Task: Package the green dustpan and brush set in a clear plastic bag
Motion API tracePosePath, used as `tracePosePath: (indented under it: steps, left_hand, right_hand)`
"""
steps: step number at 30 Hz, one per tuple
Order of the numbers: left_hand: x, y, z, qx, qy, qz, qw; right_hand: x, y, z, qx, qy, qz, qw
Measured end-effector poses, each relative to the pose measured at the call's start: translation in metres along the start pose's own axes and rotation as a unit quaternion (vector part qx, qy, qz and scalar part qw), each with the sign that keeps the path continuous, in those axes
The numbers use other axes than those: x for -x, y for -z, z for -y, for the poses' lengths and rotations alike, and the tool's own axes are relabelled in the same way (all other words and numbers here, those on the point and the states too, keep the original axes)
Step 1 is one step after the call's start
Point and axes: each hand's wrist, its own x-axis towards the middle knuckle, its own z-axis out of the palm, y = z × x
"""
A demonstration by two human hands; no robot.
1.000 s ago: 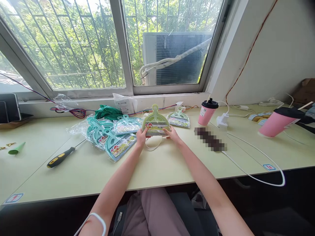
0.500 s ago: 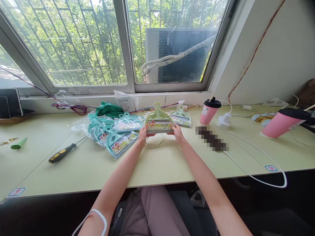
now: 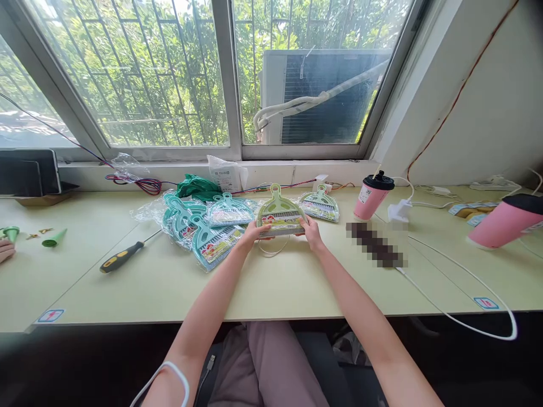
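Both hands, left hand (image 3: 250, 234) and right hand (image 3: 313, 233), around green dustpan (image 3: 280, 213).

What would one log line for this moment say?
hands: left, right grip green dustpan set | left of it: teal sets | table: screwdriver

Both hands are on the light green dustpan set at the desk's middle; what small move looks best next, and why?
Probably lift it slightly toward the body. The left hand and right hand grip the front corners of the light green dustpan set, with teal sets crowded at its left and a white loop of cord just below.
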Motion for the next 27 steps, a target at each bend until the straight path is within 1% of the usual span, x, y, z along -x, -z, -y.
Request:
tracePosePath:
  steps: [3, 5, 7, 9, 10, 11, 12, 14, 15, 17, 19, 21, 22, 23, 24, 25, 26, 27]
  left_hand:
    - [-0.003, 0.005, -0.004, 0.026, 0.004, -0.016, 1.0]
    - [-0.005, 0.013, -0.009, 0.047, 0.003, -0.041, 0.998]
    - [-0.007, 0.025, -0.016, 0.074, -0.015, -0.093, 0.993]
    - [-0.006, 0.04, -0.022, 0.117, -0.052, -0.166, 0.978]
    - [-0.005, 0.047, -0.024, 0.143, -0.069, -0.209, 0.965]
    - [-0.004, 0.054, -0.025, 0.17, -0.084, -0.25, 0.95]
    - [-0.003, 0.06, -0.026, 0.191, -0.09, -0.29, 0.933]
    - [0.0, 0.069, -0.027, 0.209, -0.086, -0.363, 0.904]
    - [0.001, 0.071, -0.027, 0.205, -0.08, -0.384, 0.897]
    - [0.003, 0.069, -0.027, 0.182, -0.076, -0.413, 0.889]
    - [0.005, 0.06, -0.027, 0.137, -0.088, -0.448, 0.879]
    - [0.009, 0.045, -0.03, 0.054, -0.112, -0.512, 0.85]
    - [0.012, 0.038, -0.031, -0.011, -0.131, -0.545, 0.828]
    - [0.016, 0.03, -0.033, -0.071, -0.149, -0.571, 0.805]
    - [0.019, 0.024, -0.034, -0.123, -0.181, -0.593, 0.775]
    - [0.023, 0.019, -0.035, -0.168, -0.221, -0.601, 0.749]
    - [0.027, 0.014, -0.035, -0.207, -0.262, -0.595, 0.731]
    - [0.03, 0.011, -0.033, -0.24, -0.303, -0.571, 0.724]
  right_hand:
    - [0.001, -0.001, 0.005, -0.028, -0.02, 0.005, 0.999]
    - [0.0, 0.002, 0.007, -0.034, -0.031, -0.002, 0.999]
    - [-0.002, 0.007, 0.007, -0.002, -0.024, -0.029, 0.999]
    - [-0.005, 0.015, 0.004, 0.099, 0.009, -0.088, 0.991]
    - [-0.007, 0.019, 0.001, 0.172, 0.033, -0.12, 0.977]
    - [-0.008, 0.022, -0.002, 0.251, 0.059, -0.145, 0.955]
    - [-0.01, 0.024, -0.006, 0.326, 0.085, -0.156, 0.929]
    - [-0.014, 0.027, -0.013, 0.439, 0.123, -0.142, 0.879]
    - [-0.016, 0.028, -0.016, 0.478, 0.133, -0.131, 0.858]
    - [-0.022, 0.03, -0.021, 0.537, 0.143, -0.117, 0.823]
    - [-0.03, 0.036, -0.024, 0.586, 0.167, -0.091, 0.788]
    - [-0.042, 0.046, -0.024, 0.628, 0.201, -0.049, 0.751]
    - [-0.048, 0.053, -0.023, 0.643, 0.209, -0.036, 0.736]
    - [-0.055, 0.058, -0.023, 0.654, 0.207, -0.034, 0.726]
    - [-0.061, 0.063, -0.022, 0.662, 0.195, -0.04, 0.723]
    - [-0.066, 0.067, -0.022, 0.666, 0.173, -0.045, 0.725]
    - [-0.071, 0.069, -0.021, 0.668, 0.15, -0.046, 0.728]
    - [-0.075, 0.068, -0.02, 0.67, 0.131, -0.042, 0.73]
